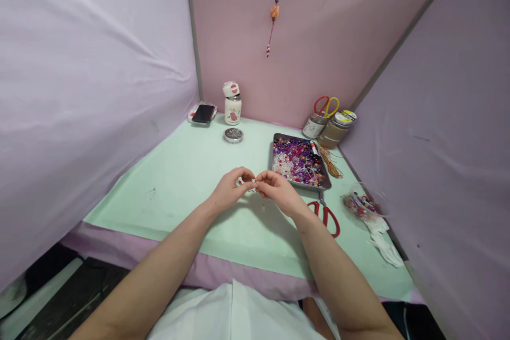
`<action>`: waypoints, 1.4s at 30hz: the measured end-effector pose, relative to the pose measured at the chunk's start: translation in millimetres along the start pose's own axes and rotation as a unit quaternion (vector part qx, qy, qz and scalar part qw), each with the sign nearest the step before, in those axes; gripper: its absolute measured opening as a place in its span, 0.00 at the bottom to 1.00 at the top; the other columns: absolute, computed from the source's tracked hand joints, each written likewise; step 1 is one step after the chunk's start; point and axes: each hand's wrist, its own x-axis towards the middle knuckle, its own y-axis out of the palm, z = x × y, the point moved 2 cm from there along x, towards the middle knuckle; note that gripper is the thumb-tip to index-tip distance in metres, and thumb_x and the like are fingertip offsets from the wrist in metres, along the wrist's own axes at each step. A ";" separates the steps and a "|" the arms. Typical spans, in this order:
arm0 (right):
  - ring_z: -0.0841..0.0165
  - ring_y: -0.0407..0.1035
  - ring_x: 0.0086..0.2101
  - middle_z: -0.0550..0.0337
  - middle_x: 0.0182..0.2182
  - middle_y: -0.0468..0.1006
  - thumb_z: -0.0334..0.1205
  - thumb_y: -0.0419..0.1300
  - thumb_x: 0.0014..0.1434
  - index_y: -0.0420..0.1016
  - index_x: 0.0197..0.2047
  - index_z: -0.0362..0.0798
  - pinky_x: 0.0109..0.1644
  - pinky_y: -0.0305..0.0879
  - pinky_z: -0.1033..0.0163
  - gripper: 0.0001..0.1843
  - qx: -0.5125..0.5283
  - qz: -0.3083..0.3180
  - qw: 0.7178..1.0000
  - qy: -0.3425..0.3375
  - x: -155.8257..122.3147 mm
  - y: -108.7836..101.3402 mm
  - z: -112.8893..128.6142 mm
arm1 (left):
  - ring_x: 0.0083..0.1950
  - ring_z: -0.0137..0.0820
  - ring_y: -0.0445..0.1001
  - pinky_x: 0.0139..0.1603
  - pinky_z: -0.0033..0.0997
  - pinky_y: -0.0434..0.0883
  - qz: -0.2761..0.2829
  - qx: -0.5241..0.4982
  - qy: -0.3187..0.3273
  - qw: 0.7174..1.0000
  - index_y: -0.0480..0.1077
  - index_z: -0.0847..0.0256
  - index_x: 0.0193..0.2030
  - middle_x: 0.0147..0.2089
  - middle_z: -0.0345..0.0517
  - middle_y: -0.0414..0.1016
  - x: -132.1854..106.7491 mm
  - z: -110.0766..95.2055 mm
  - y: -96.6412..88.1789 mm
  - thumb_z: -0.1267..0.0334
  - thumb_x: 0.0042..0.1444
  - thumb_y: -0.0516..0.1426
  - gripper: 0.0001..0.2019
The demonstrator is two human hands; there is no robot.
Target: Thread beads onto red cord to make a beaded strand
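Over the middle of the table, my left hand [233,188] and my right hand [278,191] meet with fingertips pinched close together. Between them is a small strand of beads [252,188], whitish with a bit of red. Both hands are closed on it, and the fingers cover most of its length. Just beyond my right hand lies a metal tray [329,181] full of loose purple, red, clear and dark beads. Red-handled scissors [326,218] rest beside my right forearm, blades toward the tray.
At the back left are a black phone [203,113], a white jar [233,110] and a round tin [233,135]. Back right hold jars [337,128], scissors [326,106] and cords [331,163]. A clear bowl of beads [360,204] and white cloth [385,248] lie right. A beaded string [274,12] hangs behind.
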 end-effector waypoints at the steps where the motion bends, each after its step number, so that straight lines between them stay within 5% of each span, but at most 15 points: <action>1: 0.76 0.57 0.22 0.67 0.23 0.68 0.45 0.60 0.50 0.66 0.33 0.47 0.27 0.53 0.68 0.11 0.002 -0.001 1.000 0.001 0.1 -0.1 -0.1 | 0.48 0.36 0.68 0.41 0.32 0.67 -0.021 0.010 0.022 0.999 0.68 0.58 0.43 0.45 0.48 0.70 -0.3 -1.1 -1.1 0.56 0.51 0.58 0.13; 4: 0.76 0.58 0.22 0.66 0.23 0.69 0.44 0.61 0.49 0.66 0.32 0.47 0.26 0.53 0.68 0.11 -0.017 0.015 1.000 0.006 0.0 1.5 -1.1 | 0.60 0.41 0.61 0.50 0.38 0.67 -0.048 -0.006 0.100 0.994 0.66 0.56 0.49 0.58 0.53 0.62 -2.2 -4.4 -0.4 0.56 0.52 0.59 0.18; 7: 0.75 0.59 0.22 0.64 0.22 0.70 0.45 0.61 0.50 0.65 0.30 0.46 0.25 0.53 0.68 0.12 -0.053 0.041 0.998 0.002 -0.5 5.0 -3.1 | 0.58 0.39 0.63 0.55 0.40 0.66 -0.019 -0.063 0.131 0.989 0.65 0.58 0.50 0.57 0.55 0.60 -3.8 -3.5 5.3 0.56 0.57 0.53 0.15; 11: 0.75 0.60 0.22 0.64 0.23 0.71 0.43 0.61 0.50 0.64 0.29 0.47 0.25 0.54 0.68 0.10 -0.056 0.045 0.997 -0.016 -0.9 6.6 -4.8 | 0.44 0.32 0.71 0.43 0.34 0.71 0.009 -0.086 0.070 0.994 0.64 0.59 0.49 0.55 0.54 0.61 -3.7 1.7 10.9 0.54 0.59 0.51 0.15; 15: 0.74 0.63 0.23 0.62 0.24 0.74 0.43 0.61 0.51 0.65 0.30 0.47 0.27 0.56 0.68 0.10 -0.042 0.032 0.999 -0.013 0.4 4.0 -4.7 | 0.29 0.24 0.68 0.30 0.29 0.67 0.026 -0.076 -0.026 0.996 0.62 0.59 0.50 0.48 0.48 0.67 -3.6 2.2 11.9 0.53 0.59 0.49 0.17; 23: 0.73 0.64 0.25 0.65 0.24 0.70 0.40 0.61 0.49 0.66 0.33 0.47 0.30 0.58 0.66 0.09 -0.072 -0.047 0.995 -0.049 6.7 -5.1 -8.0 | 0.32 0.26 0.66 0.35 0.27 0.63 -0.009 -0.028 -0.035 0.999 0.68 0.60 0.41 0.31 0.39 0.70 -1.2 1.5 9.8 0.60 0.56 0.52 0.09; 28: 0.71 0.66 0.29 0.63 0.27 0.71 0.39 0.59 0.51 0.68 0.35 0.48 0.34 0.61 0.64 0.07 -0.120 -0.080 0.985 -0.091 7.9 -10.2 -8.3 | 0.28 0.25 0.61 0.32 0.26 0.59 -0.051 0.027 -0.022 0.998 0.71 0.61 0.31 0.25 0.37 0.64 0.4 3.0 6.7 0.61 0.52 0.56 0.06; 34: 0.69 0.67 0.31 0.61 0.29 0.72 0.40 0.56 0.53 0.67 0.37 0.48 0.35 0.61 0.63 0.07 -0.157 -0.111 0.974 -0.118 6.0 -11.8 -4.6 | 0.24 0.24 0.55 0.27 0.26 0.55 -0.072 -0.011 -0.065 0.995 0.72 0.61 0.30 0.20 0.33 0.55 0.7 3.8 6.0 0.59 0.52 0.56 0.08; 38: 0.68 0.67 0.32 0.59 0.31 0.73 0.40 0.56 0.54 0.67 0.38 0.48 0.36 0.62 0.62 0.08 -0.168 -0.149 0.964 -0.142 3.4 -11.9 0.4 | 0.24 0.24 0.58 0.27 0.26 0.57 -0.058 -0.034 -0.080 0.995 0.71 0.61 0.31 0.19 0.34 0.59 0.4 3.3 6.5 0.58 0.52 0.56 0.09; 42: 0.68 0.67 0.31 0.59 0.31 0.73 0.41 0.55 0.55 0.67 0.39 0.48 0.37 0.62 0.62 0.08 -0.175 -0.167 0.956 -0.166 0.9 -8.5 5.3 | 0.34 0.29 0.70 0.36 0.29 0.66 -0.034 -0.089 -0.065 0.993 0.69 0.61 0.36 0.33 0.43 0.73 0.4 3.5 8.8 0.56 0.53 0.55 0.10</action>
